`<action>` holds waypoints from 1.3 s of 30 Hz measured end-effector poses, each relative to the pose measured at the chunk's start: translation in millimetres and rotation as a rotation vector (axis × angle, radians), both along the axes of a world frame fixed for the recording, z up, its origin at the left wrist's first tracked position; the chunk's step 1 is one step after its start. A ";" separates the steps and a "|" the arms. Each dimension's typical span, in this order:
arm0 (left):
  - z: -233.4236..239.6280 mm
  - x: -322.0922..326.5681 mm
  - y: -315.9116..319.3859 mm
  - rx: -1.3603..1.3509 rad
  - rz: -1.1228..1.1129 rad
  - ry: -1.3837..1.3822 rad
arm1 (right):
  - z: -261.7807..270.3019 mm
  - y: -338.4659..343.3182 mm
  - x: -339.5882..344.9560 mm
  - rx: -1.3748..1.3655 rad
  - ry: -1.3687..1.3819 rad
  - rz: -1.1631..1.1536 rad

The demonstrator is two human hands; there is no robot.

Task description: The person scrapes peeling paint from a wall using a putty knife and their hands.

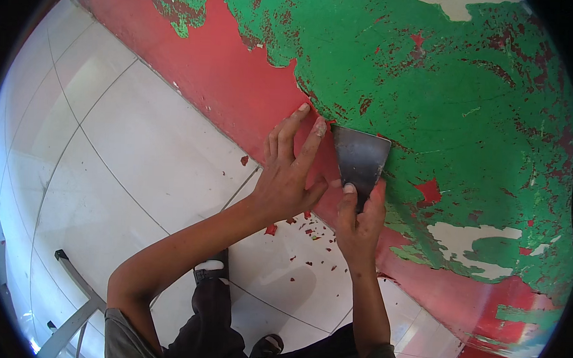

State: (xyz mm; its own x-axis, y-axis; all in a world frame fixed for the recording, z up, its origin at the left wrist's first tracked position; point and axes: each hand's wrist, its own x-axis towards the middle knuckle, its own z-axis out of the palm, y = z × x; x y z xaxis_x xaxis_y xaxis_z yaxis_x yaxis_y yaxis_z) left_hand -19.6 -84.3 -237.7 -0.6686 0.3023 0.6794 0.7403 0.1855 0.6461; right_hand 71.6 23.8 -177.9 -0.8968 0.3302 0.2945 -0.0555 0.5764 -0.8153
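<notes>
My right hand (362,220) grips the dark handle of a paint scraper (363,153). The wide edge of its metal blade meets the wall where red paint (252,88) borders exposed green paint (442,118). My left hand (292,165) rests with spread fingers on the red part, just left of the blade. Its index fingertip has pale dust on it and lies close to the blade's corner. Small red scraps of paint cling along the blade's edge. Most of the scraper's handle is hidden in my right hand.
Red paint flakes (313,233) litter the white tiled floor (125,148) below the wall. Pale bare patches (475,240) show within the green. A metal-legged stand (71,323) is at lower left. My sandalled feet (265,348) are beneath me.
</notes>
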 end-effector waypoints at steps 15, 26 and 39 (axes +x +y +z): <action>5.0 -1.3 -2.3 -0.115 0.071 0.028 | -44.8 -1.9 -15.3 -0.252 0.170 0.052; -1.7 1.3 -14.5 -0.070 -0.079 -0.004 | -31.6 15.2 -5.7 0.163 0.102 0.101; 43.3 -18.4 -0.5 0.393 -0.147 -0.836 | 5.9 11.4 -10.2 0.446 0.126 0.034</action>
